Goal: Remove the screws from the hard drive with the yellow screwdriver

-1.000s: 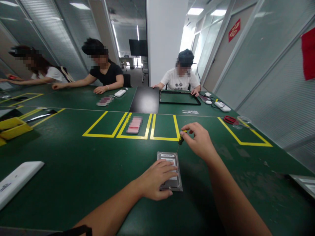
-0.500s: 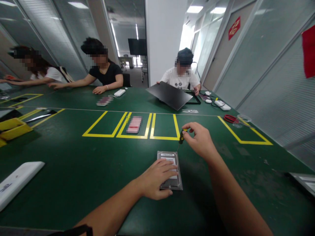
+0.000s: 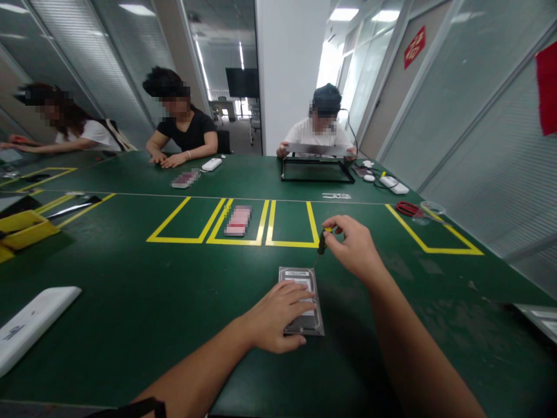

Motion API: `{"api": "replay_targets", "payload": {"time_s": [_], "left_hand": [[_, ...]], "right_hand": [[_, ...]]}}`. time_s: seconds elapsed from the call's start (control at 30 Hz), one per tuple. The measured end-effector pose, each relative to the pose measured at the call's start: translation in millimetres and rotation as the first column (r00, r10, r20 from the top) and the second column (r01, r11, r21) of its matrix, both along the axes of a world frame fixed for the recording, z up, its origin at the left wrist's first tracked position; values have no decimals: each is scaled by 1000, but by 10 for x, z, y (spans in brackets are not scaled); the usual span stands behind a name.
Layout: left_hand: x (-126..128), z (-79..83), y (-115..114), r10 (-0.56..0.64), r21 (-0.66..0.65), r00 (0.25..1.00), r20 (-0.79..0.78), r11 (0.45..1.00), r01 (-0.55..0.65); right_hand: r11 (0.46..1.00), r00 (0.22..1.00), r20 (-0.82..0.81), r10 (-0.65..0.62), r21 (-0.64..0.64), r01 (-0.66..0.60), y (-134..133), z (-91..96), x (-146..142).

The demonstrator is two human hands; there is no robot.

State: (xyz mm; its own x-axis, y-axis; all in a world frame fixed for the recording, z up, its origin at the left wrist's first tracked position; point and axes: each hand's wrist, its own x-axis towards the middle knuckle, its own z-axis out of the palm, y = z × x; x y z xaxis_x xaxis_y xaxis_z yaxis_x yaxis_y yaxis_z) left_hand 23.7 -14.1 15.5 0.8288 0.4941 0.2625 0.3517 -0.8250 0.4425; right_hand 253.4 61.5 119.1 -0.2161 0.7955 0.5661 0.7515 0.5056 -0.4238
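A silver hard drive (image 3: 299,280) lies flat on the green table (image 3: 130,290) in front of me. My left hand (image 3: 274,316) rests on its near half, fingers spread flat over the label. My right hand (image 3: 354,247) pinches the black and yellow handle of a small screwdriver (image 3: 321,242). Its thin shaft points down at the drive's far right corner.
Yellow tape boxes (image 3: 235,220) mark the table beyond the drive, one holding a pink object (image 3: 238,220). A white device (image 3: 30,325) lies at the left, yellow bins (image 3: 21,226) further back. Three people sit across; one holds a panel above a black frame (image 3: 315,171). Red cable (image 3: 407,209) lies right.
My hands and the drive have hardly moved. The person opposite lifted the dark panel off the table, tilted it, and now holds it up above the black frame.
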Motion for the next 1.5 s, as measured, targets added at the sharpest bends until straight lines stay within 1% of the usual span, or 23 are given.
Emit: {"api": "replay_targets", "payload": {"time_s": [0.37, 0.6, 0.7, 0.83, 0.97, 1.1, 1.2, 1.33, 1.5], "left_hand": [[-5, 10, -3, -7, -3, 1000, -15, 1000, 7], [-9, 20, -8, -9, 8, 1000, -11, 1000, 10], [-7, 15, -5, -7, 9, 1000, -14, 1000, 7], [-4, 5, -2, -7, 12, 1000, -18, 1000, 7], [-3, -10, -2, -3, 19, 1000, -19, 1000, 3], [-2, -24, 0, -11, 24, 1000, -10, 1000, 11], [0, -29, 5, -19, 23, 1000, -6, 1000, 19], [1, -12, 3, -11, 18, 1000, -3, 1000, 11], [-3, 26, -10, -9, 2, 1000, -9, 1000, 9]], "right_hand": [[999, 1000, 18, 6, -33, -6, 4, -10, 9], [990, 998, 57, 27, -142, -19, -15, 5, 30], [989, 998, 50, 30, -149, -22, -18, 5, 26], [983, 999, 42, -1, -186, 8, -11, 7, 16], [966, 999, 42, -30, -256, 40, -1, 12, 26], [932, 997, 74, -4, -361, 31, 19, -11, 50], [918, 995, 99, 11, -396, 30, 31, -29, 59], [921, 998, 54, 29, -389, -6, 3, 31, 73], [958, 995, -59, 75, -272, -89, -142, 238, 143]]}}
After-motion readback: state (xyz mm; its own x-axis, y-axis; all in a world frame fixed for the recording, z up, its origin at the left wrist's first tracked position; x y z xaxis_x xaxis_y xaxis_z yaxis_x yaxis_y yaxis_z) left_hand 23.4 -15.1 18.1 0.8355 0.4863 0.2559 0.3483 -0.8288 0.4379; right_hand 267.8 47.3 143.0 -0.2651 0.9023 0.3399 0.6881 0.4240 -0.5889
